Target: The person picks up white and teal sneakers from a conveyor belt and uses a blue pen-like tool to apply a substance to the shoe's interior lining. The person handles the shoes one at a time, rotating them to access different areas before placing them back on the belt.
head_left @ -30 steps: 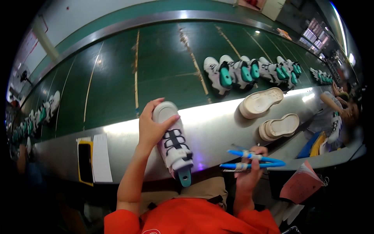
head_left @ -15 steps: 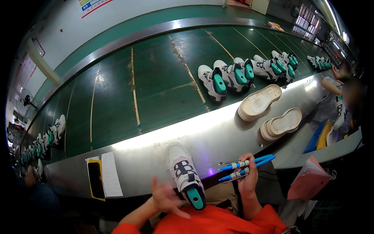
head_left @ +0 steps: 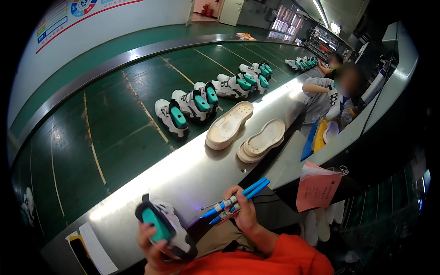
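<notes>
My left hand (head_left: pixel 156 252) grips a white and black sneaker (head_left: pixel 176 231) with a teal shoe last (head_left: pixel 153 223) inside, its heel end turned up and away from me over the metal ledge. The picture of that hand is slightly blurred. In my right hand (head_left: pixel 247 211) are two blue pens (head_left: pixel 251 189), side by side, wrapped with pale bands and with thin metal rods bound along them. Their tips point left toward the sneaker, apart from it. Two cream-coloured sole-shaped moulds (head_left: pixel 229 126) rest on the ledge beyond my right hand.
Several lasted sneakers (head_left: pixel 199 103) stand in a row on the green conveyor belt (head_left: pixel 123 156). A phone (head_left: pixel 82 254) and white paper (head_left: pixel 96 250) lie at the lower left of the metal ledge (head_left: pixel 151 183). A pink booklet (head_left: pixel 318 185) hangs at right. Beyond it, a co-worker (head_left: pixel 321 91) holds a shoe.
My left hand, open beside the sneaker before, now holds it, and the sneaker has been turned heel-away. My right hand keeps the pens. The view has swung to the right.
</notes>
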Demonstrator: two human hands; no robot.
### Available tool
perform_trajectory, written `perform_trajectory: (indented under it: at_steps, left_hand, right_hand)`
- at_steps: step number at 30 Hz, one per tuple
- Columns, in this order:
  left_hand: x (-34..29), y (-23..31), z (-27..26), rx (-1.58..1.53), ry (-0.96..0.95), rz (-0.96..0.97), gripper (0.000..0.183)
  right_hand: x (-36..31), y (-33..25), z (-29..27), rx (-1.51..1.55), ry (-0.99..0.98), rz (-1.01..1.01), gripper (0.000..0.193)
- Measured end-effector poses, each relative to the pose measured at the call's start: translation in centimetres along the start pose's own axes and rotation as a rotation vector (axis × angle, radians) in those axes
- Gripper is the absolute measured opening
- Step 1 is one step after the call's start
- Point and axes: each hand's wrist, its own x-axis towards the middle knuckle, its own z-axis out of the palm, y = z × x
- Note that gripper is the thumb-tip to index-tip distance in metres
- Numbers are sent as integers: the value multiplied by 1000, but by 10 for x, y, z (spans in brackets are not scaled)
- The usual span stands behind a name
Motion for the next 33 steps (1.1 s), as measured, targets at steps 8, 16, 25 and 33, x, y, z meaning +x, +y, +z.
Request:
perform_trajectory:
  at_steps: [8, 16, 25, 33]
  left_hand:
    - [65, 24, -21, -77, 11, -328, 92]
    - [76, 26, -16, -203, 0, -308, 75]
    - [71, 23, -12, -226, 43, -317, 74]
    - [71, 21, -14, -227, 41, -320, 74]
  right_hand:
    - [5, -48, 25, -36, -324, -115, 39]
    - [5, -78, 59, -132, -480, -337, 38]
    - [14, -71, 60, -305, -577, -469, 38]
    - [16, -69, 62, -296, -563, -501, 40]
